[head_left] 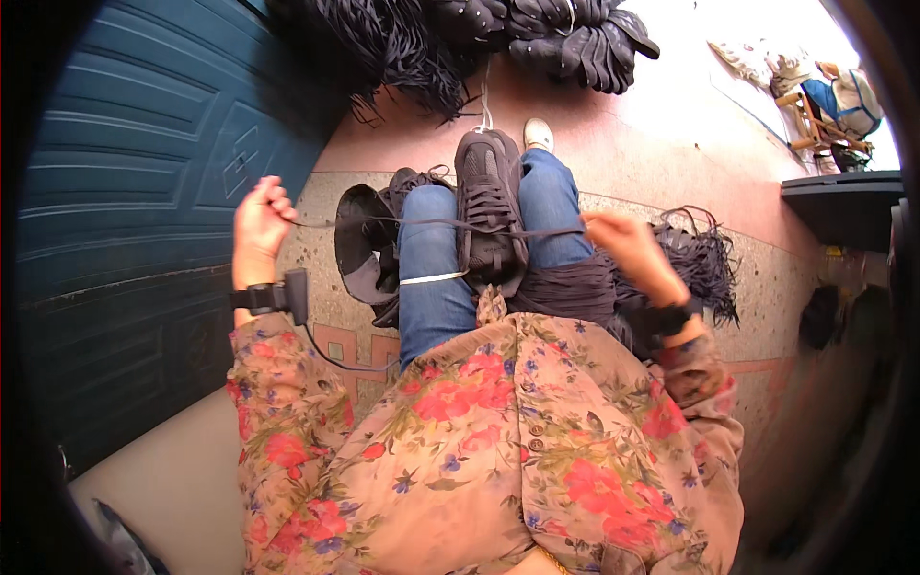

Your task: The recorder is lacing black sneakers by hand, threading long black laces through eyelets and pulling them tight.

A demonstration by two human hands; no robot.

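A dark shoe upper (492, 206) with laces criss-crossed over its tongue lies lengthwise between my knees. Stretched sideways across it is a black shoelace (431, 224), pulled out to both sides. At the left, my left hand (264, 218) is closed with one lace end in its fingers, beside the blue door. My right hand (628, 247), slightly smeared by motion, grips the other end above my right thigh. A white band (433, 279) rings my left thigh. The fingertips of the right hand are partly indistinct.
Bundles of black laces (393, 57) and stacked dark shoe uppers (585, 48) lie ahead on the floor. More laces (695, 259) sit by my right thigh. Dark uppers (369, 235) rest left of my knee. A blue panelled door (144, 172) stands close at left.
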